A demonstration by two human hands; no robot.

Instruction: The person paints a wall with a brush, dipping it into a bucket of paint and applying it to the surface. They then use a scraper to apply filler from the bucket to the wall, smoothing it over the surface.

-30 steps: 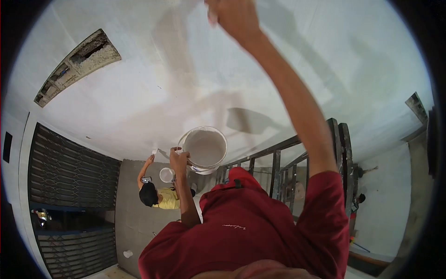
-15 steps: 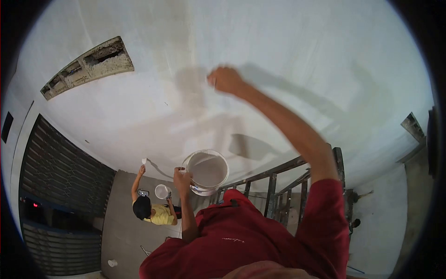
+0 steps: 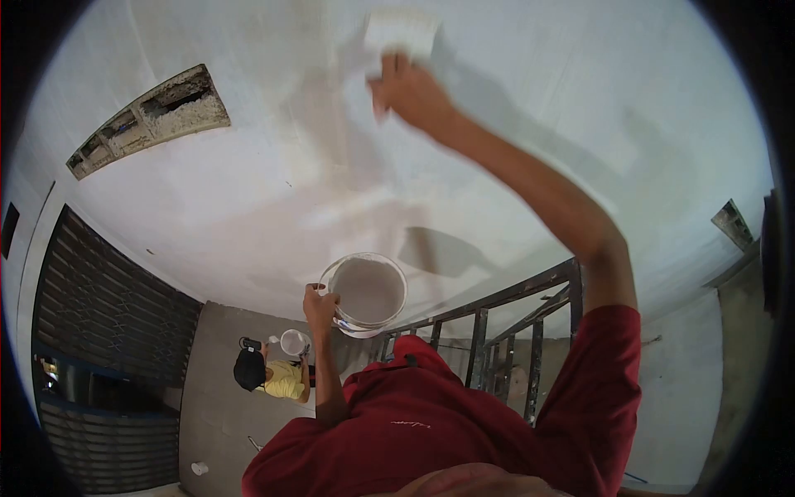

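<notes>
In the head view, my right hand (image 3: 411, 93) is raised to the wall (image 3: 513, 108), closed around a wide white paintbrush (image 3: 402, 33). The brush's pale bristles lie against the wall near the top of the view; my fingers hide its handle. Lower down, my left hand (image 3: 320, 306) grips a white bucket (image 3: 358, 330) at its left rim. Pale, greyish paint (image 3: 369, 290) fills part of the bucket, which hangs upright in front of the wall.
A dark ladder (image 3: 480, 348) stands below me, near the wall. On the floor to the lower left, a person in a yellow shirt (image 3: 286, 381) holds a smaller white bucket (image 3: 291, 342). Vent openings (image 3: 149, 120) break the wall; a dark metal gate (image 3: 116, 290) stands left.
My right hand has moved upward along the wall, and the brush now shows clearly. The bucket has shifted slightly up. The person below has lowered an arm from the wall towards their bucket.
</notes>
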